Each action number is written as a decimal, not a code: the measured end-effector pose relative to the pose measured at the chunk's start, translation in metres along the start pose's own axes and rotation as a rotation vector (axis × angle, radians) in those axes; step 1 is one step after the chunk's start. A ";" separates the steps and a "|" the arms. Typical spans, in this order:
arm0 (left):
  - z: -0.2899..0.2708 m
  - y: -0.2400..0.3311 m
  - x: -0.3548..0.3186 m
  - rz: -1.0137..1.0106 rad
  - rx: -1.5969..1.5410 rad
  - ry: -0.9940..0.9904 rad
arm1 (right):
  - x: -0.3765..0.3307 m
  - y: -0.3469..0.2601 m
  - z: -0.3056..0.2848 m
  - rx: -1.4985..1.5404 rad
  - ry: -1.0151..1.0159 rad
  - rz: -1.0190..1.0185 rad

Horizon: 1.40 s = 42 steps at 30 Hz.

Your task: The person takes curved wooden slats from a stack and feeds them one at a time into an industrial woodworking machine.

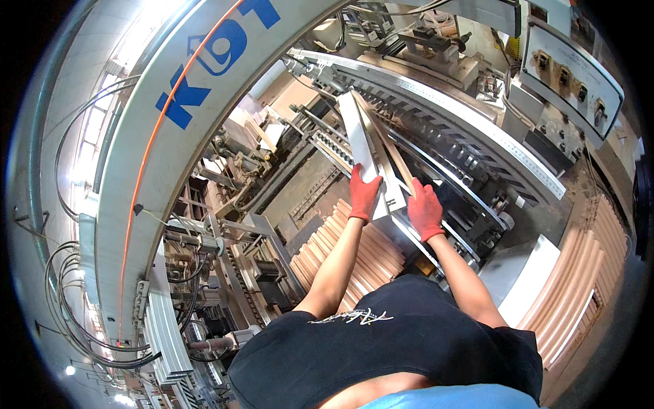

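Note:
Both my hands wear red gloves. My left hand lies flat on a long white panel that points away from me into the machine. My right hand presses on the near end of a narrow wood-edged strip lying alongside the white panel. Both pieces rest on the metal feed rail of a big machine. Neither hand wraps around its piece; the fingers lie on top.
A stack of pale wooden slats sits below my left arm. More pale panels are stacked at the right. A large grey curved machine cover with blue markings arches on the left, and a control box sits top right.

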<state>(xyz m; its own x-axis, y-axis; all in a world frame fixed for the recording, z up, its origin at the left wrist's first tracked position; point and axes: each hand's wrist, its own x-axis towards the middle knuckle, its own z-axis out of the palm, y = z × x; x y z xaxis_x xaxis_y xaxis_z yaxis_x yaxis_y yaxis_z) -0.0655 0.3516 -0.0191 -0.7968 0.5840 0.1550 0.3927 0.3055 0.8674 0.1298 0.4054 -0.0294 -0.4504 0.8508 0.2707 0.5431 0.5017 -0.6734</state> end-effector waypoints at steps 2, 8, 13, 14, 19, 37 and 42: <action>0.003 0.007 0.001 -0.040 -0.034 -0.019 | 0.013 0.006 0.015 0.161 -0.039 0.031; 0.006 0.017 0.001 -0.108 -0.164 0.015 | 0.041 -0.003 0.026 0.277 -0.148 0.040; 0.007 0.003 0.004 -0.113 -0.102 0.052 | 0.041 -0.013 0.040 0.034 -0.110 -0.070; 0.008 0.001 0.004 -0.122 -0.091 0.046 | 0.042 -0.012 0.044 0.038 -0.077 -0.075; 0.013 0.029 -0.008 -0.065 -0.001 0.035 | 0.057 -0.004 0.050 0.104 -0.103 -0.060; 0.048 0.048 0.008 -0.096 0.303 0.207 | 0.031 0.017 0.025 0.399 -0.068 -0.140; 0.023 -0.006 0.038 -0.290 -0.020 0.091 | 0.028 0.000 0.028 0.289 -0.109 -0.161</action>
<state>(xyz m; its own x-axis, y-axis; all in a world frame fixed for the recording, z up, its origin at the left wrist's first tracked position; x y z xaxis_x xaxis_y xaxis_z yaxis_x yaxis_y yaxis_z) -0.0872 0.3895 -0.0293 -0.9125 0.4048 -0.0592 0.1346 0.4337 0.8910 0.0972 0.4242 -0.0412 -0.5950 0.7352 0.3246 0.2433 0.5497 -0.7991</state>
